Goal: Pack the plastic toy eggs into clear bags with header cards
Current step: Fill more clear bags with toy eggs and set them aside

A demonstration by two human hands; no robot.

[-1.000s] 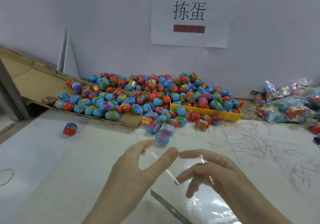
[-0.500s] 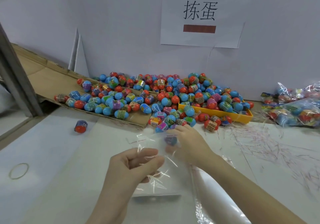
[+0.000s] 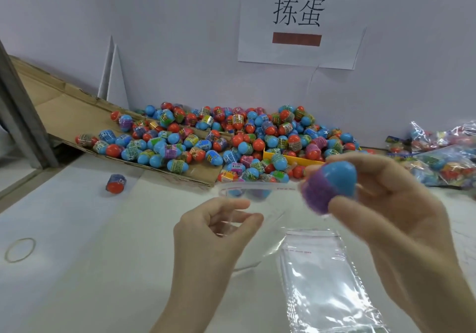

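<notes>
A person's two bare hands work over a white worktop (image 3: 90, 268), seen from a camera worn on the head. The right hand (image 3: 391, 204) is raised at the right of the view, its grip closed around a plastic toy egg (image 3: 332, 186) with a blue half on top and a purple wrapped band below; the thumb lies across the egg's lower front and the fingers curl behind it. The egg is blurred. The left hand (image 3: 213, 227) sits lower and nearer the middle, its thumb and forefinger pinching the edge of a clear bag (image 3: 260, 198), holding the bag's mouth up just beside the egg. The mouth carries a thin strip with small red print. Under the right hand, a stack of flat clear bags (image 3: 327, 281) lies on the worktop, running toward the lower edge. Farther back, against a pale wall, a big heap of eggs (image 3: 219, 142) in blue and orange-red with coloured bands spills over a flattened sheet of cardboard (image 3: 59, 116) and a yellow tray (image 3: 293, 159) whose front rim shows. One stray egg (image 3: 116, 184) lies alone on the worktop to the left of the heap. A rubber band (image 3: 20, 250) lies near the left edge. At the far right sits a pile of filled bags (image 3: 445, 157). On the wall hangs a paper sign (image 3: 298, 23) with two Chinese characters above a brown bar.
</notes>
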